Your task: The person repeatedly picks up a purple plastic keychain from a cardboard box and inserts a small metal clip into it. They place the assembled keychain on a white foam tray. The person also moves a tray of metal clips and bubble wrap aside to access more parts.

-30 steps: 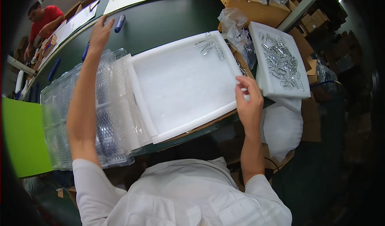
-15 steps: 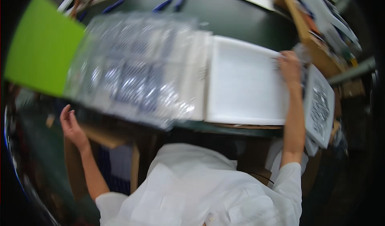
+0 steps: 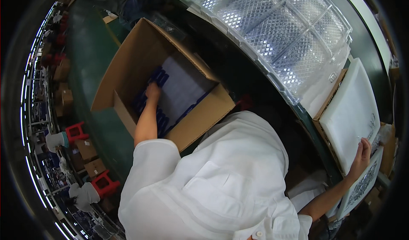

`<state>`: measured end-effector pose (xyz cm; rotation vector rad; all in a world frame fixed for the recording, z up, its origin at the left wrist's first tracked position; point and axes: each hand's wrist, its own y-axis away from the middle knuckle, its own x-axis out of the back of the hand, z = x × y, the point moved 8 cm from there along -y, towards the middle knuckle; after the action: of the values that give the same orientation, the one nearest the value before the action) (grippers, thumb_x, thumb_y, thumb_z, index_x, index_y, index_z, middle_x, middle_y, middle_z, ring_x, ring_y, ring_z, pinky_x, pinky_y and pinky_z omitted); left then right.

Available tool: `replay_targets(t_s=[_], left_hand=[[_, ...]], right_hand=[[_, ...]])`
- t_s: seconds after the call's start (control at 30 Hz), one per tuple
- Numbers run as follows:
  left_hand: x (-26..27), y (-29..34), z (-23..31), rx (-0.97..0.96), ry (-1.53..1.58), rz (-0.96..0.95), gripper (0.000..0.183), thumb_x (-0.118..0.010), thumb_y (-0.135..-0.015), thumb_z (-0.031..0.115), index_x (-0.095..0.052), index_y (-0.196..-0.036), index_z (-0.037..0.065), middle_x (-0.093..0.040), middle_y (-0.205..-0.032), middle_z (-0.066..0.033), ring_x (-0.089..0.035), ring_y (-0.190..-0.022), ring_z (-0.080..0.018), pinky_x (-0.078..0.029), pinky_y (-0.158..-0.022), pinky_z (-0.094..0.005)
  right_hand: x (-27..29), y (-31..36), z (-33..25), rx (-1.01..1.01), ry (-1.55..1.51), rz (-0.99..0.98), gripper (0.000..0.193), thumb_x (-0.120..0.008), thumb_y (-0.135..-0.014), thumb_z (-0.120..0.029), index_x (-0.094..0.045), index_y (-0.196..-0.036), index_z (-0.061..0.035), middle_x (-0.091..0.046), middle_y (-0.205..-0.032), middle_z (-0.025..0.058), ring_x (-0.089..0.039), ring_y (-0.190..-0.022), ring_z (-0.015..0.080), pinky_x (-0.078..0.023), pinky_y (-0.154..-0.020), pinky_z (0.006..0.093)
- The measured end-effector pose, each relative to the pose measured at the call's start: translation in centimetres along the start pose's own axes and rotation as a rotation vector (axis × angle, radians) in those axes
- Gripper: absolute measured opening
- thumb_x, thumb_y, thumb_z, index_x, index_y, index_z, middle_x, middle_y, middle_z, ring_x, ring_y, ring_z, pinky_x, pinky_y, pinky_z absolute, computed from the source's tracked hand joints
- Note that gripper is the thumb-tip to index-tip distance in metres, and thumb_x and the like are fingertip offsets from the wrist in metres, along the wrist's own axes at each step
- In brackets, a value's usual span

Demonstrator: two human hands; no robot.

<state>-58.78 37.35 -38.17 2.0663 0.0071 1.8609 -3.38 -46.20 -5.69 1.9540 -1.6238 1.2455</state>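
My left hand (image 3: 152, 91) reaches down into an open cardboard box (image 3: 198, 122), its fingers closed on one of the dark blue parts (image 3: 159, 76) packed along the side. The blue part's exact kind is hidden by the hand and its neighbours. A pale sheet (image 3: 183, 76) covers much of the box's contents. At the right, my right hand (image 3: 361, 157) is over the edge of a shallow white tray (image 3: 347, 108), fingertips drawn together; what they hold, if anything, is too small to name. Small metal pieces (image 3: 372, 120) lie in the tray near those fingers.
A clear plastic blister tray (image 3: 281, 31) with a diamond pattern lies on the green bench. A second white tray (image 3: 362, 182) full of small metal pieces stands beside my right hand. Red stools (image 3: 104, 184), cartons and other people are at the far left.
My view has turned left toward the cardboard box. My left hand has gone from free air below the bench into the box. My right hand stays by the white tray's right edge.
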Motion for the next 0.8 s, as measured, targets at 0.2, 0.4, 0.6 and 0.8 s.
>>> replay_targets(t_s=[0.2, 0.4, 0.6, 0.8], left_hand=[[-2.1, -0.4, 0.9, -0.185, -0.100, 0.182, 0.043, -0.081, -0.086, 0.027, -0.067, -0.120, 0.005, -0.065, -0.127, -0.0181, -0.065, -0.119, -0.0428, -0.058, -0.098, -0.0544], [-2.3, -1.3, -2.1, -0.260, -0.274, 0.114, 0.051, -0.087, -0.080, 0.034, -0.066, -0.117, 0.006, -0.066, -0.126, -0.0174, -0.065, -0.121, -0.0403, -0.059, -0.093, -0.0526], [1.4, 3.4, 5.6, -0.108, 0.320, 0.022, 0.056, -0.082, -0.084, 0.050, -0.070, -0.109, 0.001, -0.074, -0.105, -0.0247, -0.072, -0.102, -0.0425, -0.055, -0.089, -0.0532], [-1.9, 6.1, 9.2, -0.051, 0.353, -0.182, 0.050, -0.073, -0.094, 0.041, -0.071, -0.124, 0.002, -0.074, -0.110, -0.0198, -0.071, -0.109, -0.0401, -0.053, -0.098, -0.0495]], right_hand=[[-3.9, 1.0, -4.2, 0.132, 0.290, -0.200, 0.021, -0.056, -0.086, 0.014, -0.061, -0.100, 0.0000, -0.068, -0.111, 0.0116, -0.065, -0.101, 0.0263, -0.051, -0.088, 0.0382], [-6.2, 0.3, -5.2, 0.052, 0.270, 0.028, 0.021, -0.062, -0.099, 0.003, -0.068, -0.119, 0.0012, -0.071, -0.116, 0.0124, -0.066, -0.098, 0.0233, -0.053, -0.085, 0.0354], [-2.7, 4.0, 0.6, -0.142, 0.096, 0.110, 0.024, -0.066, -0.103, -0.006, -0.068, -0.125, 0.0035, -0.072, -0.107, 0.0093, -0.065, -0.089, 0.0152, -0.052, -0.078, 0.0305], [-3.3, 3.4, 1.0, -0.319, 0.103, 0.114, 0.020, -0.067, -0.103, -0.008, -0.068, -0.119, 0.0048, -0.069, -0.099, 0.0064, -0.064, -0.089, 0.0122, -0.051, -0.077, 0.0274]])
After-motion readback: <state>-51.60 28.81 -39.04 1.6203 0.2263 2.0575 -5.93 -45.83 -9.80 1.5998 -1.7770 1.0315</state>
